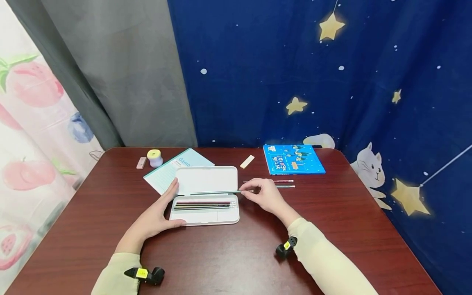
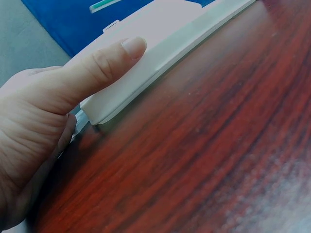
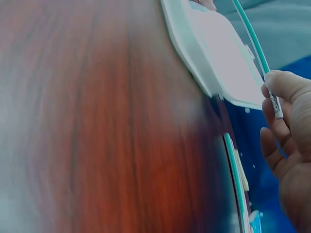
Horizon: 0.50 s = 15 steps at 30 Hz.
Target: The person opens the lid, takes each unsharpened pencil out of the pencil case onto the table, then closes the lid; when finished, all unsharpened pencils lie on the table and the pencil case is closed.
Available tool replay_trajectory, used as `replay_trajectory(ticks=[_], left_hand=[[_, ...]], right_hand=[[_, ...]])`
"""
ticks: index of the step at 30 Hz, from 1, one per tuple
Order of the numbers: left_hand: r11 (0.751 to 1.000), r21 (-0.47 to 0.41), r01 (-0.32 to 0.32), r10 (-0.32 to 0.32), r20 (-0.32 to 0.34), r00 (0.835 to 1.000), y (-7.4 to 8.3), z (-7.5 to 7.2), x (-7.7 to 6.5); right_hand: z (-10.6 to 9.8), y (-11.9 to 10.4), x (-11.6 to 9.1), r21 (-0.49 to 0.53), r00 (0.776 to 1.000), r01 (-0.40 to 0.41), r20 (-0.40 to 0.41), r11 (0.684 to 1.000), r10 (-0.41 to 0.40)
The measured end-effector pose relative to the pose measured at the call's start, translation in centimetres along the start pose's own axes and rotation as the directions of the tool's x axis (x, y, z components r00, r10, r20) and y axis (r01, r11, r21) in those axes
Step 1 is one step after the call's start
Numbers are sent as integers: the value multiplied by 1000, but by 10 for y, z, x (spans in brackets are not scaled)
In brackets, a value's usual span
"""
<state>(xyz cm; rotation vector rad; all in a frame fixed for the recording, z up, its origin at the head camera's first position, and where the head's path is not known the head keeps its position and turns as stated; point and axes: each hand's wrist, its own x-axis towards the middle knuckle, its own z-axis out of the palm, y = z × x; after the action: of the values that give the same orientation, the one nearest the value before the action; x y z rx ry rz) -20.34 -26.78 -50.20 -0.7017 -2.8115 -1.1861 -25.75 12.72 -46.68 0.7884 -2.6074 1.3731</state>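
My left hand (image 1: 162,212) steadies the open white pencil case (image 1: 199,218) at its left end. Its thumb (image 2: 107,68) lies on the case's front edge, while the fingers reach up to the left side of the raised lid (image 1: 207,178). Several dark pencils (image 1: 203,205) lie side by side in the case. My right hand (image 1: 264,195) pinches a green pencil (image 3: 253,36) near its eraser end, between thumb and fingertips. That pencil stretches leftward over the case, close to the hinge line. In the right wrist view, its white eraser tip pokes out below the thumb.
Right of the case lie two more pencils (image 1: 285,186), partly behind my right hand. Further back are a blue book (image 1: 295,159), a cream eraser (image 1: 247,161), a light blue notebook (image 1: 195,157), a yellow-topped white container (image 1: 155,158) and a small pink block (image 1: 141,163).
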Motion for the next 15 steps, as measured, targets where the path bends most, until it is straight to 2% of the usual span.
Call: replay_trajectory(ticks=[7,15], left_hand=[[1000,1,-6,6,-3,1000,1,1,1],[1000,4,-6,6,-6,1000,2,1,-1]], right_hand=[[-24,15,-9,-21,998,-46,-44,999,45],[-43,30,-18,-68,993,-92,-76,993,87]])
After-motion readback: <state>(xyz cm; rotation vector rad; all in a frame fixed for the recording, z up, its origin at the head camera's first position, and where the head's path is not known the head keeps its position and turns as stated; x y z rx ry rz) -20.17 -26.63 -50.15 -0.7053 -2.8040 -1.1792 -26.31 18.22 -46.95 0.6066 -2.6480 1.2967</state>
